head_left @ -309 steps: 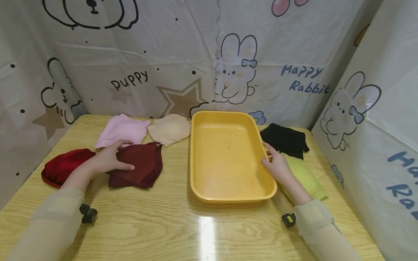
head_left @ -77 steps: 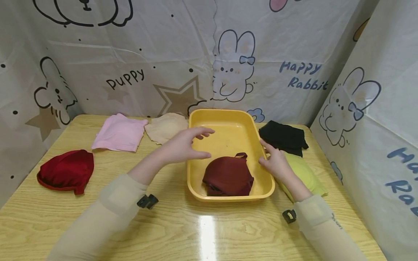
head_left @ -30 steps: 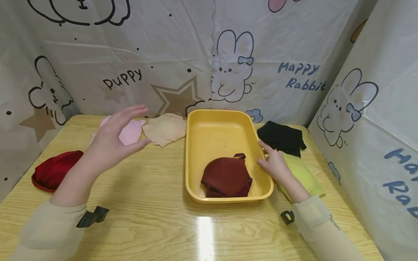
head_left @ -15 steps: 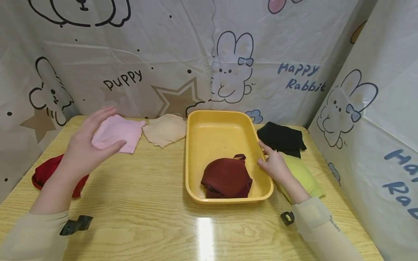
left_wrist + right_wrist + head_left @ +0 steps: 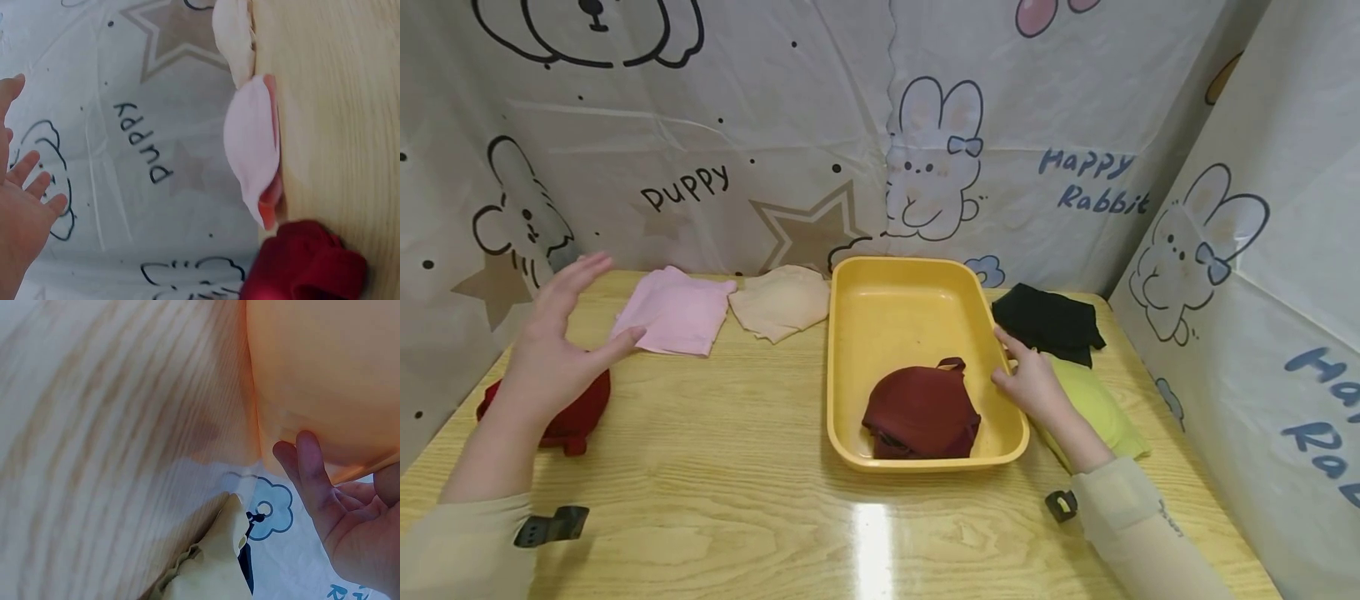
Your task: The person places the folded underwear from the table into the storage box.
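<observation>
My left hand [image 5: 550, 358] hovers over the red satin bra [image 5: 587, 408] at the table's left, partly hiding it, with fingers and thumb spread and nothing held. In the left wrist view that hand [image 5: 28, 219] is apart from the red bra [image 5: 306, 265]. A folded maroon bra [image 5: 921, 408] lies in the near end of the yellow tray [image 5: 902, 325], its strap loop sticking up. My right hand [image 5: 1037, 387] grips the tray's right rim, thumb over the edge; the right wrist view has its fingertips [image 5: 309, 447] against the outer wall.
A folded pink garment [image 5: 673, 312] and a beige one [image 5: 781, 300] lie along the back, left of the tray. Right of it are a black garment [image 5: 1048, 321] and a yellow-green one [image 5: 1090, 400]. Printed sheets [image 5: 820, 125] hang behind and beside the table.
The maroon bra went from the left of the table into the tray. My left hand has since withdrawn leftward, to above the red bra. The right hand keeps its place on the tray.
</observation>
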`<state>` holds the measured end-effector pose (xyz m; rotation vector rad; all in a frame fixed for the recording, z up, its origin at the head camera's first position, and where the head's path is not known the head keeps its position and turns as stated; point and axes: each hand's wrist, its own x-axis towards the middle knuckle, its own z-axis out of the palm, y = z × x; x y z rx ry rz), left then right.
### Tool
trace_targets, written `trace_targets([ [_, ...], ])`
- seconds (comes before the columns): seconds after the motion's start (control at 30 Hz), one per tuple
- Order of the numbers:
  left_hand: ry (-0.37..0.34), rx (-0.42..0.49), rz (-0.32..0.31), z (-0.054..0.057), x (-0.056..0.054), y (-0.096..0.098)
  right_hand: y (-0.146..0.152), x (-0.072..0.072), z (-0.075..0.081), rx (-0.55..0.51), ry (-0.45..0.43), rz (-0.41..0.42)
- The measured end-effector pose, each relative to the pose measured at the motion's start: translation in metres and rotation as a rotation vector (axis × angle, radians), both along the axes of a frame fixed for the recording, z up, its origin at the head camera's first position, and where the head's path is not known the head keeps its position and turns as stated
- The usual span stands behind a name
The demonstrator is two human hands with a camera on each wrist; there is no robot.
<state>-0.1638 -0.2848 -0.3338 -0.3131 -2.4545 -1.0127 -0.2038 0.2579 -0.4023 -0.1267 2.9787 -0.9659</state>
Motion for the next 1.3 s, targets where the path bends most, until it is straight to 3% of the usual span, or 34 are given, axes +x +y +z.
trace_targets([
  [0.37, 0.009, 0.007, 0.047, -0.012, -0.006, -0.034, -0.001, 0.0, 0.0, -0.019, 0.004, 0.005],
  [0.63, -0.123, -0.052, 0.106, -0.026, -0.008, -0.057, -0.001, -0.001, 0.0, -0.016, 0.001, 0.0],
  [0.83, -0.177, -0.094, 0.112, -0.036, -0.014, -0.076, -0.001, 0.0, 0.0, -0.008, 0.001, -0.002],
  [1.13, -0.236, -0.283, 0.079, -0.048, -0.021, -0.099, -0.001, 0.0, -0.001, -0.005, 0.01, 0.009],
  [1.3, -0.31, -0.374, 0.059, -0.054, -0.024, -0.109, -0.001, 0.0, -0.001, 0.001, 0.012, 0.007],
])
